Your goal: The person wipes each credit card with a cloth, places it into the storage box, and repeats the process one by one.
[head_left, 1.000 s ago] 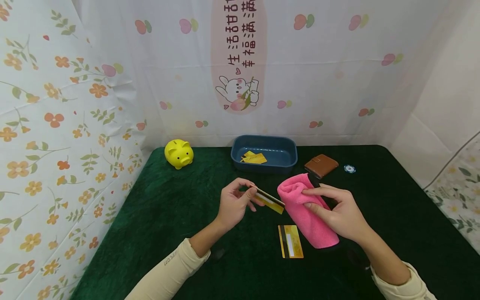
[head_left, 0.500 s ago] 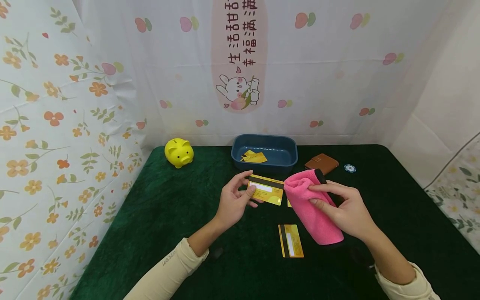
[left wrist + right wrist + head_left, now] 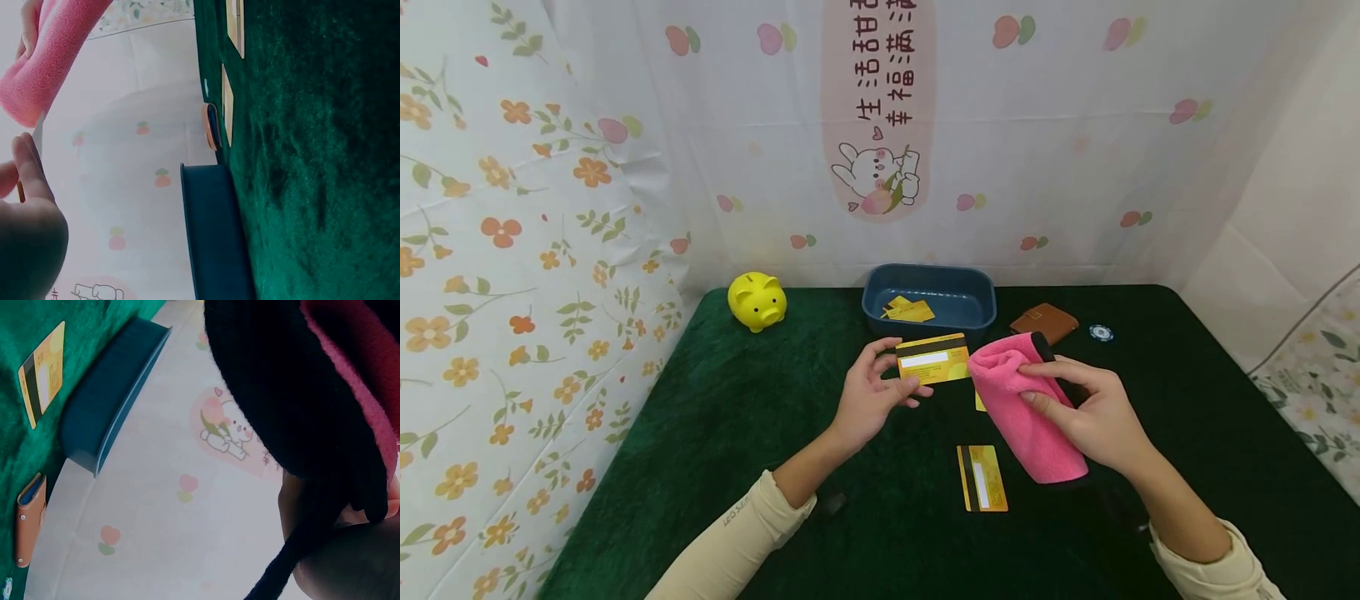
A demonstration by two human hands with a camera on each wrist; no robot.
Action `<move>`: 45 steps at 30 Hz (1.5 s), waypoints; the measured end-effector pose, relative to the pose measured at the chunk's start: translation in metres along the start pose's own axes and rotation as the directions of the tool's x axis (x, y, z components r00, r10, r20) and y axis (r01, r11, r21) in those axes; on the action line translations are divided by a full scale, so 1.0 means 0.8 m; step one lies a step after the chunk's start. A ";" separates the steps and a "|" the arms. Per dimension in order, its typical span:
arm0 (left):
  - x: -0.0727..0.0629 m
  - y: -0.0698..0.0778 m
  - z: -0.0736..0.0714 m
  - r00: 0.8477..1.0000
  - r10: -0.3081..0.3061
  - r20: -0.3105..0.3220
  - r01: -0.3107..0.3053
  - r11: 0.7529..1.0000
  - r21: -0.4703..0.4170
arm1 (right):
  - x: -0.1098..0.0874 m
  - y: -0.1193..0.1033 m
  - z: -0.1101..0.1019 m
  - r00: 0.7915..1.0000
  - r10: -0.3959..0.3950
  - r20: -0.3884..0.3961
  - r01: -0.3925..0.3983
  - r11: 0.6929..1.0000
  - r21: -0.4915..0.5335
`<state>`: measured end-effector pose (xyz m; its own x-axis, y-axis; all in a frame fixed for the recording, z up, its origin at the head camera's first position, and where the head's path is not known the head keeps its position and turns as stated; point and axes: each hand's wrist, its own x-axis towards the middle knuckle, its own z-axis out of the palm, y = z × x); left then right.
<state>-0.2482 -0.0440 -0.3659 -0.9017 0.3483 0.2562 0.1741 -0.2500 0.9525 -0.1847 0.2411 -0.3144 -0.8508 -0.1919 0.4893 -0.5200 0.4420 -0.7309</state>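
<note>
The card [image 3: 943, 358] is pinched in the person's left hand [image 3: 871, 396], jutting out to meet the pink cloth [image 3: 1018, 425] gripped by the right hand [image 3: 1097, 417]; it's yellow, with a dark stripe [image 3: 932, 346] above a white strip [image 3: 925, 359]

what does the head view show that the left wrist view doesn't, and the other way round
Only head: the yellow piggy bank, gold cards inside the blue bin, and the striped face of the held card.

Only left wrist: the dark blue lining of the brown wallet.

Both: the left hand, the right hand, the pink cloth, bin and wallet.
</note>
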 end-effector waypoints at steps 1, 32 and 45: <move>0.000 0.000 0.000 1.000 -0.001 0.016 0.001 1.000 -0.008 | 0.000 0.000 0.000 1.000 0.002 -0.001 -0.002 1.000 -0.001; -0.002 0.004 0.001 0.930 0.276 0.242 -0.305 0.948 0.093 | 0.000 0.000 0.008 0.998 -0.039 0.041 0.039 0.999 0.012; -0.002 0.002 0.011 0.931 0.255 0.263 -0.266 0.964 0.007 | 0.003 0.000 0.015 0.996 -0.080 0.048 0.079 0.997 0.010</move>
<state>-0.2426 -0.0369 -0.3630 -0.6910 0.4977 0.5243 0.4105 -0.3269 0.8512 -0.1875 0.2302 -0.3185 -0.8093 -0.2678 0.5227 -0.5865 0.4167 -0.6946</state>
